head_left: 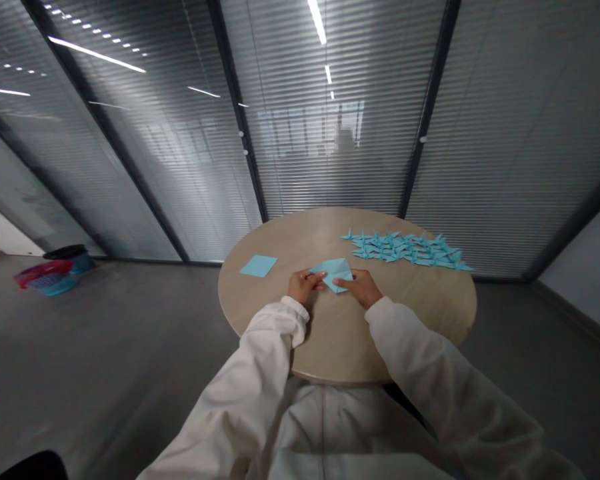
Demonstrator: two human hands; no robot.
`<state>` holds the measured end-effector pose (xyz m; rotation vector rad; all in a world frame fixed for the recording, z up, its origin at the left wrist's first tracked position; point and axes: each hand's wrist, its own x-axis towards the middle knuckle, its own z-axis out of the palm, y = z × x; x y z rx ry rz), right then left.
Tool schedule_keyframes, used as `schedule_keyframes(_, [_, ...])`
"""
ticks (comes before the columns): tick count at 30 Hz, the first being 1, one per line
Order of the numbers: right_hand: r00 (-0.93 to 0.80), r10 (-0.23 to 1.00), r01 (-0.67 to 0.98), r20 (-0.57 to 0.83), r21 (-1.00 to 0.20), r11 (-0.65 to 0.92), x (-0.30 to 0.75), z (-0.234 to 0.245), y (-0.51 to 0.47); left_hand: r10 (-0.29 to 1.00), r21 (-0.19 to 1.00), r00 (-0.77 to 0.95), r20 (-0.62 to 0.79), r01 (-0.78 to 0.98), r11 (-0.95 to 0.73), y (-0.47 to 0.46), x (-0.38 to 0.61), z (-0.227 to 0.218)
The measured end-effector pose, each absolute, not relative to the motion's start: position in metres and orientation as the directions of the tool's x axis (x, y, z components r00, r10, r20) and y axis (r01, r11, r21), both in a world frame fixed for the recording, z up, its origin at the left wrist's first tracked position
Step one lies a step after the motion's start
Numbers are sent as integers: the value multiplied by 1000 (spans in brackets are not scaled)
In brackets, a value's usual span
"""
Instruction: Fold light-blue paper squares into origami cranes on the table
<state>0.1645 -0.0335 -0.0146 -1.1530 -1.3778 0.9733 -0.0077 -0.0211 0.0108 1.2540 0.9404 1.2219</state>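
Observation:
A partly folded sheet of light blue origami paper (pixel 338 269) is held between my two hands, just over the middle of the round table. My left hand (pixel 305 285) pinches its left corner, with the fingers closed. On the opposite side my right hand (pixel 363 287) grips the right edge, thumb on top of the paper; the fingers beneath are hidden. Flat on the table to the left lies a square blue paper sheet (pixel 259 265). Several folded blue paper cranes (pixel 405 248) are packed in rows at the back right.
The round wooden table (pixel 340 347) has its near edge right in front of my body. Behind it stands a glass wall with blinds (pixel 330 180). On the floor at far left are red and blue baskets (pixel 50 277). A dark rounded object (pixel 27 467) shows at the bottom left.

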Motion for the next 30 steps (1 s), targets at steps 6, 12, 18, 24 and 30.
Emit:
schedule_keyframes(6, [10,977,145,213,-967,209,166,-17,-31,986,987,128,106,-136,-88,-17,-8,5])
schedule_keyframes(12, [45,979,124,201,-973,194,166,-16,-31,975,992,213,64,-123,-38,-17,-7,2])
schedule_keyframes(18, [25,985,83,171,-982,168,163,-10,-35,978,994,179,110,-47,-103,-18,-7,3])
schedule_keyframes(24, [3,987,60,160,-985,160,162,-8,-37,977,989,152,147,-9,-147,-17,-9,3])
schedule_keyframes(30, [28,983,96,184,-979,181,164,-12,-34,977,993,182,107,-59,-98,-16,-8,2])
